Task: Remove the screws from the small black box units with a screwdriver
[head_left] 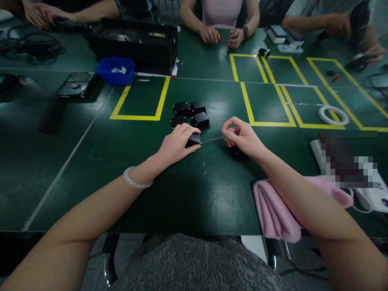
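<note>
My left hand is closed around a small black box lying on the green table, thumb on its near side and fingers over the top. Between the fingers of my right hand is a thin screwdriver, its shaft pointing left and its tip at the box's right side. Most of the handle is hidden by my fingers. Under my right hand sits another black part, partly covered. Two small screws lie in front of the box. Just beyond my left hand stand several similar black boxes.
A blue bin and a large black case stand at the back left. Yellow tape marks rectangles on the table. At right are a white tape roll and a pink cloth. Other people sit across the table.
</note>
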The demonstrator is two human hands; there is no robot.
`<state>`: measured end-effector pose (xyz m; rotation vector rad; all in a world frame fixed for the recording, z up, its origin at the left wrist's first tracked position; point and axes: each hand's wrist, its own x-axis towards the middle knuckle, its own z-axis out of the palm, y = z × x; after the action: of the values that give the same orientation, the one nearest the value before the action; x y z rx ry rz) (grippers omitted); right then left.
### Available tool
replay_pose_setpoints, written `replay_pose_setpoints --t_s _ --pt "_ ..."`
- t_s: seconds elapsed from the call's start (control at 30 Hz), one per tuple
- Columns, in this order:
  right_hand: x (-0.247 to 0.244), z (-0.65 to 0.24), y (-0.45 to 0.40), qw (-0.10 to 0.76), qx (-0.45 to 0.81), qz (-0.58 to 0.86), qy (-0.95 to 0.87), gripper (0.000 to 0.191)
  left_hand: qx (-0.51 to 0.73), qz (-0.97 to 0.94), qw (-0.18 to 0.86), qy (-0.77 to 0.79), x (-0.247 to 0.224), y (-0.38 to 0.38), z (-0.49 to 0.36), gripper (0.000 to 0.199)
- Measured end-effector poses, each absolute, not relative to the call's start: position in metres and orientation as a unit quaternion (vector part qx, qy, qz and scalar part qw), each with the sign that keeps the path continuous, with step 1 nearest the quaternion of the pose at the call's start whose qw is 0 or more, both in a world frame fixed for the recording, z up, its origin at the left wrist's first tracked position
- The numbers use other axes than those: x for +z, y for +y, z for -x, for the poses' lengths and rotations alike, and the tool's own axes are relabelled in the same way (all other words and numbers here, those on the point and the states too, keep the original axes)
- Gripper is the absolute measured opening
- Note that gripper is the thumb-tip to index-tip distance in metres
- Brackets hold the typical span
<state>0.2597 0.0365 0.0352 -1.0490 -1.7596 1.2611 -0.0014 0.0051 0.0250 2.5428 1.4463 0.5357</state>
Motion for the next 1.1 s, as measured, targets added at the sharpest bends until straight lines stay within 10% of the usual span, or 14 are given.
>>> replay_pose_setpoints --t_s 1.1 --pt "0.0323 -0.2602 0.0379 0.356 0.487 0.409 -0.685 0.022 0.183 -0.853 0.075 0.483 0.0239 0.0047 0.0014 0.038"
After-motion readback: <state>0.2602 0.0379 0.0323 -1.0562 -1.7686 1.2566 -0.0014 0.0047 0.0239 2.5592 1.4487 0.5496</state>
